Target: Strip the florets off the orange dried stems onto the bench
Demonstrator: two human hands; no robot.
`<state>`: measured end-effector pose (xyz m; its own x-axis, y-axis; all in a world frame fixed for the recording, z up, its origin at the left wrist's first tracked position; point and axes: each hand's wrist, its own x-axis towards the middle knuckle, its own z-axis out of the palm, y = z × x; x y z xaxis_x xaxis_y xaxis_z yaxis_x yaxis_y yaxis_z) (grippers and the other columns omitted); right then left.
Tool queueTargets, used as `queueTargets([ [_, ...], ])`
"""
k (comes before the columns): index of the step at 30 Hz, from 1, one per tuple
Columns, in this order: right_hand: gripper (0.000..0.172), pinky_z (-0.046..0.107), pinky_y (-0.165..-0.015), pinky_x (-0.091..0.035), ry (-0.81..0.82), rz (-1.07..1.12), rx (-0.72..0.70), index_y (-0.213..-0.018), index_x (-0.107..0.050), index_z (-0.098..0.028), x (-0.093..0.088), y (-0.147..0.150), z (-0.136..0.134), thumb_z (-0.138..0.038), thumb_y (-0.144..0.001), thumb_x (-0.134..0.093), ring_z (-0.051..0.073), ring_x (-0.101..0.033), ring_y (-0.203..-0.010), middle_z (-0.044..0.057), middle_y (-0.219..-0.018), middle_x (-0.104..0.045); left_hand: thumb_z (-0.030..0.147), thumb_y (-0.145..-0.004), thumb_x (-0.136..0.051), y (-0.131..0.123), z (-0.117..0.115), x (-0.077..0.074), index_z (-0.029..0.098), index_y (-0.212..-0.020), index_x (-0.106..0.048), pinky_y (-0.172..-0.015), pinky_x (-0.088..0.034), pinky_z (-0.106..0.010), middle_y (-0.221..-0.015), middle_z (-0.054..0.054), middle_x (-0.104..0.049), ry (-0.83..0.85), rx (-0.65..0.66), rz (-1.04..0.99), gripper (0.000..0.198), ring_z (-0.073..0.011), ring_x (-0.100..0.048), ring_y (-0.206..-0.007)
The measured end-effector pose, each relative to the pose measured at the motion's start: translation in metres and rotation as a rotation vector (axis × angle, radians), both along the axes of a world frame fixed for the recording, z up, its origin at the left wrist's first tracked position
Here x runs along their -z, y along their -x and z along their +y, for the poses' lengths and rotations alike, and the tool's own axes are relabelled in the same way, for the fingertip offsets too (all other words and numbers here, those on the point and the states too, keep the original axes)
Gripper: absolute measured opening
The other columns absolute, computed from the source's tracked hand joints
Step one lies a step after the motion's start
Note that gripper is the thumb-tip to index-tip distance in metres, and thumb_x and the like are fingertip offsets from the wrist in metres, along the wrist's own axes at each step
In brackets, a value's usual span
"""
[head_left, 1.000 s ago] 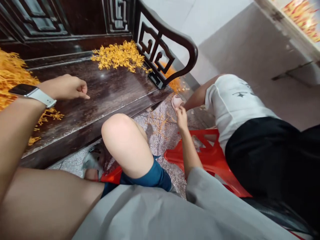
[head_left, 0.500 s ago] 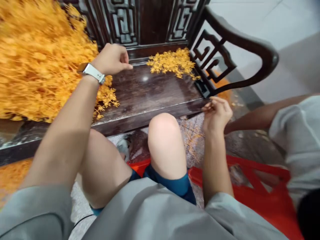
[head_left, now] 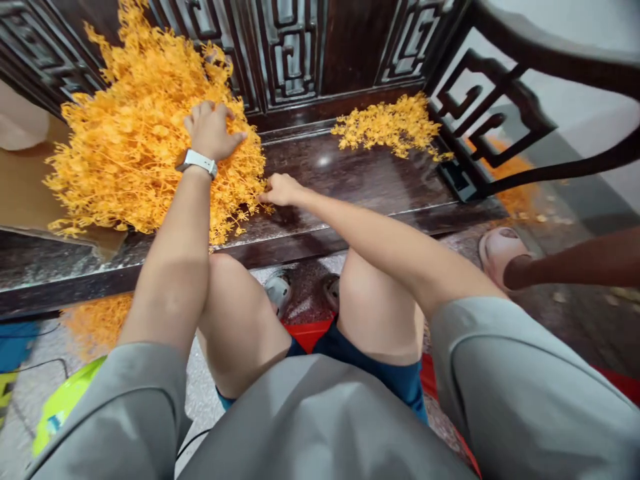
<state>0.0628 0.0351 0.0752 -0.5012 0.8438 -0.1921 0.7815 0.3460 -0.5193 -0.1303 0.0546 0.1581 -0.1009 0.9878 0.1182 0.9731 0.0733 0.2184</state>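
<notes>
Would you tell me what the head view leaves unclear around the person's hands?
Head view:
Palm of the left hand: hidden by its own back, on the orange sprigs.
Fingertips of the right hand: among the sprigs.
Wristwatch face: behind the wrist.
Co-worker's forearm: body beyond the right edge.

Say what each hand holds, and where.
The left hand rests on the orange flower pile, with no clear grip; the right hand touches the pile's edge, its hold unclear.

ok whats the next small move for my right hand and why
Probably push the loose orange dried sprigs into the big pile with your right hand: its fingers touch them on the dark wooden bench seat, and your left hand holds the pile.
</notes>
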Motion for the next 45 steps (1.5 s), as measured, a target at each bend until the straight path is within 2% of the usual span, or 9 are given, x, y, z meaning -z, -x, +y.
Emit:
queueTargets([
  [4, 0.024, 0.032, -0.092, -0.058, 0.099, 0.056, 0.014, -0.09, -0.076, -0.013, 0.019, 0.008, -0.002, -0.037, -0.095, -0.08, 0.023, -0.074, -0.095, 0.01, -0.094, -0.08, 0.088, -0.092, -0.041, 0.002, 0.001, 0.003, 0.026, -0.165, -0.047, -0.126, -0.02, -0.05, -0.172, -0.003, -0.046, -0.028, 0.018, 0.014, 0.095, -0.0263, -0.031, -0.154],
  [9, 0.02, 0.03, -0.067, -0.059, 0.289, 0.415, 0.18, -0.077, -0.063, -0.018, -0.009, -0.003, 0.015, -0.018, -0.096, -0.069, 0.015, -0.061, -0.063, 0.005, -0.077, -0.072, 0.101, -0.085, -0.028, 0.006, 0.0, 0.003, 0.021, -0.171, -0.041, -0.124, -0.023, -0.053, -0.174, -0.007, -0.049, -0.081, 0.027, -0.03, 0.119, -0.0311, -0.036, -0.154],
  [15, 0.03, 0.023, -0.047, -0.052, 0.485, 0.719, 0.104, -0.075, -0.052, -0.024, -0.031, -0.012, 0.008, -0.012, -0.087, -0.077, 0.012, -0.056, -0.052, 0.0, -0.063, -0.065, 0.11, -0.075, -0.027, 0.018, 0.001, 0.0, 0.015, -0.165, -0.044, -0.126, -0.024, -0.049, -0.175, -0.003, -0.051, -0.05, 0.04, -0.034, 0.131, -0.0223, -0.036, -0.152],
  [19, 0.037, 0.02, -0.046, -0.053, 0.423, 0.857, 0.048, -0.076, -0.05, -0.025, -0.043, -0.014, -0.005, -0.007, -0.079, -0.082, 0.009, -0.052, -0.05, -0.007, -0.059, -0.057, 0.11, -0.073, -0.037, 0.024, 0.001, 0.003, 0.017, -0.164, -0.05, -0.129, -0.022, -0.051, -0.173, -0.006, -0.055, -0.069, 0.058, -0.104, 0.131, -0.0283, -0.036, -0.157],
  [23, 0.036, 0.021, -0.046, -0.052, 0.377, 0.834, 0.006, -0.075, -0.049, -0.025, -0.054, -0.026, -0.008, -0.004, -0.077, -0.079, 0.008, -0.049, -0.049, -0.008, -0.057, -0.053, 0.094, -0.08, -0.047, 0.03, 0.004, 0.008, 0.023, -0.161, -0.058, -0.132, -0.02, -0.057, -0.17, -0.011, -0.057, -0.099, 0.107, -0.154, 0.108, -0.0394, -0.041, -0.159],
  [33, 0.026, 0.023, -0.049, -0.039, 0.159, 0.631, -0.027, -0.08, -0.049, -0.025, -0.032, -0.049, -0.001, -0.014, -0.084, -0.072, 0.01, -0.048, -0.052, -0.008, -0.062, -0.053, 0.104, -0.081, -0.017, 0.027, 0.0, 0.003, 0.022, -0.161, -0.057, -0.127, -0.021, -0.048, -0.173, 0.0, -0.054, -0.068, 0.1, -0.083, 0.121, -0.0242, -0.038, -0.156],
  [36, 0.024, 0.028, -0.062, -0.045, 0.056, 0.523, 0.032, -0.09, -0.051, -0.025, -0.023, -0.053, 0.002, -0.017, -0.087, -0.073, 0.014, -0.053, -0.063, -0.006, -0.07, -0.057, 0.12, -0.061, -0.017, 0.027, -0.008, -0.008, 0.02, -0.166, -0.052, -0.131, -0.014, -0.051, -0.182, 0.001, -0.041, 0.001, 0.178, -0.07, 0.149, -0.0306, -0.026, -0.164],
  [39, 0.017, 0.033, -0.078, -0.05, -0.088, 0.392, 0.064, -0.102, -0.056, -0.023, -0.025, -0.058, 0.001, -0.02, -0.091, -0.069, 0.02, -0.06, -0.079, -0.001, -0.082, -0.064, 0.121, -0.046, -0.044, 0.031, -0.015, -0.015, 0.023, -0.174, -0.044, -0.134, 0.0, -0.063, -0.189, -0.003, -0.025, 0.08, 0.215, 0.01, 0.162, -0.0472, -0.002, -0.172],
  [45, 0.013, 0.038, -0.094, -0.05, -0.277, 0.197, -0.119, -0.108, -0.069, -0.018, -0.029, -0.043, -0.011, -0.028, -0.102, -0.064, 0.027, -0.067, -0.101, 0.011, -0.106, -0.074, 0.098, -0.045, -0.083, 0.041, -0.02, 0.0, 0.033, -0.178, -0.037, -0.13, 0.012, -0.083, -0.191, -0.011, -0.013, 0.126, 0.158, 0.109, 0.156, -0.0629, 0.018, -0.169],
])
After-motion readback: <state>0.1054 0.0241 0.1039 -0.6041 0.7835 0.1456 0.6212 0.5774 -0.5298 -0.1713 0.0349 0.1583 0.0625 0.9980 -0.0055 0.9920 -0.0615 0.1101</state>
